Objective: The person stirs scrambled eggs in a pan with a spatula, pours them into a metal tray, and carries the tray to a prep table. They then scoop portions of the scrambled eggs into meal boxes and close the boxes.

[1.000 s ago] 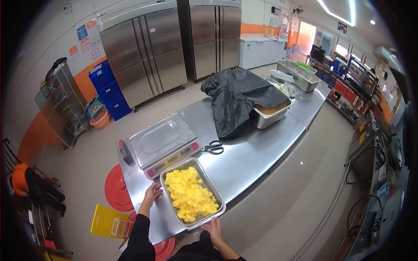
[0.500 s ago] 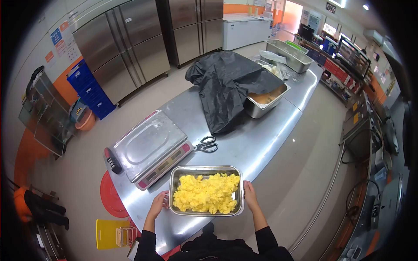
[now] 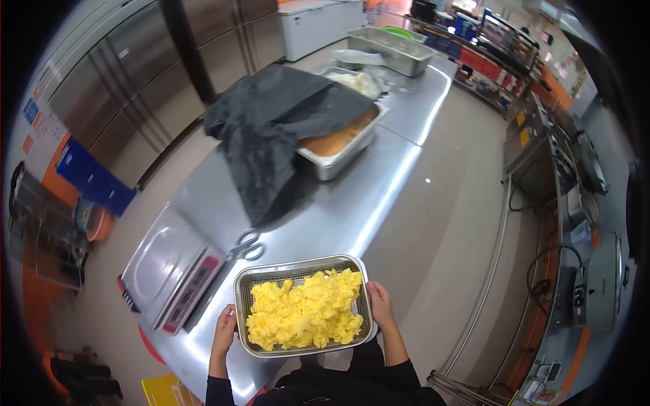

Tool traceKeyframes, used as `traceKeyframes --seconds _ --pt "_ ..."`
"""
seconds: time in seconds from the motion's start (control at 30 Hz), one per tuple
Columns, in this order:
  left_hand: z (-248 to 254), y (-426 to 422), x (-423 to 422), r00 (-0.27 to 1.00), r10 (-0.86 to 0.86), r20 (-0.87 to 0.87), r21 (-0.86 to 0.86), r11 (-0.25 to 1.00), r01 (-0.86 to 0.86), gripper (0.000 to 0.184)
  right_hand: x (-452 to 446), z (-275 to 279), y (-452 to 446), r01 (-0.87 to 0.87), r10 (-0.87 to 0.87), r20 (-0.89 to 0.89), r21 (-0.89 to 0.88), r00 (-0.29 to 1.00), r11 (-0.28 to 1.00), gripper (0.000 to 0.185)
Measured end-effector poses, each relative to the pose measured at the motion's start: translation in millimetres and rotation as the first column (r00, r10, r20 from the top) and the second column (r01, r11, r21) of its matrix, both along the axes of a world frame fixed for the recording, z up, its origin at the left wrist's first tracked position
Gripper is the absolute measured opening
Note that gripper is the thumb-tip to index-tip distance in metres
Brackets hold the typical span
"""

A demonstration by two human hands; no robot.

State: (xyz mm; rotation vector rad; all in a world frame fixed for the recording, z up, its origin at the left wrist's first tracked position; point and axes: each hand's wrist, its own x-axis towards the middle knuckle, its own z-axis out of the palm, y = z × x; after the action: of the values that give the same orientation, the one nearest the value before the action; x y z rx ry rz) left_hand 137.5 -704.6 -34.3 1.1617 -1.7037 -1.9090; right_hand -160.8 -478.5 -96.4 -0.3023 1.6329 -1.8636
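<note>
A rectangular metal tray [image 3: 238, 298] with a mesh liner carries a heap of yellow scrambled egg [image 3: 305, 311]. My left hand [image 3: 225, 330] grips its left side, and my right hand [image 3: 380, 303] grips the right side. Both hands are closed on the rim, with some fingers hidden beneath it. The tray is held level in front of my body, at the edge of the steel table [image 3: 325, 227]. Just beyond it lie black-handled scissors [image 3: 248, 246], beside a digital scale [image 3: 172, 267] with a flat metal platform.
A black plastic bag [image 3: 271, 122] partly covers a steel pan [image 3: 338, 159] with brown contents. Farther along are a bag of pale food [image 3: 359, 82] and a deep steel pan [image 3: 399, 54]. Cooking equipment [image 3: 542, 149] lines the right; steel refrigerators [image 3: 128, 81] stand left.
My view has turned to the right, so the table, scale and bag shift left in it. The tray, still in both hands, comes closer to me and away from the scale.
</note>
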Motion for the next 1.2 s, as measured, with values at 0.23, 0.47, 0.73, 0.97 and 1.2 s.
traceKeyframes --seconds 0.23,0.47,0.73,0.97,1.2 --pt "33.3 77.9 -236.9 0.997 -0.067 -0.027 -0.034 0.997 0.066 0.013 -201.5 56.1 112.1 0.160 -0.140 -0.224 0.073 0.965 0.984 0.026" --pt "29.8 127.6 -510.7 0.925 -0.186 -0.332 0.086 0.970 0.226 0.012 -433.5 91.8 197.7 0.341 -0.339 -0.107 -0.001 0.935 0.940 0.025" --pt "31.9 137.4 -866.4 0.807 -0.462 -0.369 -0.052 0.877 0.478 0.015 -705.4 98.5 254.5 0.590 -0.586 -0.181 -0.036 0.790 0.806 0.024" --pt "53.7 148.1 -1182.1 0.633 -0.671 -0.386 -0.113 0.716 0.689 0.016 -950.5 108.4 298.9 0.759 -0.743 -0.218 -0.016 0.633 0.651 0.023" --pt "57.5 141.1 -1456.4 0.619 -0.686 -0.382 -0.062 0.688 0.723 0.017 -1212.0 112.5 290.6 0.725 -0.733 -0.137 -0.106 0.667 0.680 0.023"
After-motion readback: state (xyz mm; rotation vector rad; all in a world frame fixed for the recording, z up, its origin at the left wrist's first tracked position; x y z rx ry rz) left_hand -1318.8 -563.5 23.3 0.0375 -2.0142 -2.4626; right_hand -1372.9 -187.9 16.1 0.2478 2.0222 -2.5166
